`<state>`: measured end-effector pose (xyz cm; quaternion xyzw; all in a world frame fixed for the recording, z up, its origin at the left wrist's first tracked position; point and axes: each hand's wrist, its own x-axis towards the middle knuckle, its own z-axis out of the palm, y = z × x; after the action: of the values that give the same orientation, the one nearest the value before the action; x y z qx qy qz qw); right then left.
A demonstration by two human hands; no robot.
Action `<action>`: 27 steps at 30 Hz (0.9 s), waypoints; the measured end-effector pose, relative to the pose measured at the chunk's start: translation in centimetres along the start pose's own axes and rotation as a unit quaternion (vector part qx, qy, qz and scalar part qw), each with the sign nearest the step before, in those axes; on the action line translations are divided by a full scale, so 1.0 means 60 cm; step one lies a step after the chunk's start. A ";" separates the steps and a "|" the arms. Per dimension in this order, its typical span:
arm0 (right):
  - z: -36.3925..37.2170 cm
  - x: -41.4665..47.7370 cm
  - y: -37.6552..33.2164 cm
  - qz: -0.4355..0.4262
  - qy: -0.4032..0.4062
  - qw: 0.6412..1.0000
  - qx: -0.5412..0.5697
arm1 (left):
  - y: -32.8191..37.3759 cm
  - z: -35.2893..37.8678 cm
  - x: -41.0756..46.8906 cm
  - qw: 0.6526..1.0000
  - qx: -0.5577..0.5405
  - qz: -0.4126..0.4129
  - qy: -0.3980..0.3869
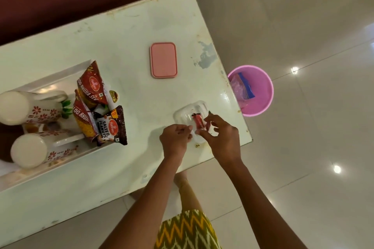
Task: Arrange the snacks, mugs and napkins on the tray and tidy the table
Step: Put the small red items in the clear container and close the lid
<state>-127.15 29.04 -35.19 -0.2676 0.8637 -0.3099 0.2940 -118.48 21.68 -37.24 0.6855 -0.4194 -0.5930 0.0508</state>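
**Both hands at a clear plastic box near the table corner**

From the head camera, both arms reach forward over the near edge of the white table (125, 32). The left hand (175, 139) is curled, its fingers pinched on the near edge of a clear plastic box (189, 114). The right hand (221, 137) is beside it, fingers bent and spread over the right side of the box; I cannot tell if it really grips. A small red packet (198, 121) lies in the box, partly covered by the fingers.

The white tray (60, 78) stands at the left, cut off by the picture edge. On it lie two mugs (30, 107) on their sides and several snack packets (110, 125). A pink lid (163, 59) lies flat in the middle of the table. A pink bucket (261, 91) stands on the floor just beside the table, with a wrapper inside that is hard to make out.
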 end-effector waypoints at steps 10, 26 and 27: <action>0.002 0.011 -0.018 -0.027 0.027 0.999 0.002 | -0.007 -0.028 0.009 1.000 -0.012 0.009 0.016; 0.146 0.250 -0.144 0.029 0.003 0.992 -0.125 | -0.001 -0.136 0.011 0.994 -0.071 0.051 0.071; 0.153 0.256 -0.146 0.043 0.006 0.990 -0.134 | 0.001 -0.139 0.010 0.993 -0.071 0.056 0.074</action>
<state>-129.03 9.83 -40.20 -0.2651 0.9099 -0.1800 0.2635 -111.38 17.69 -35.21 0.6975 -0.4093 -0.5652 0.1629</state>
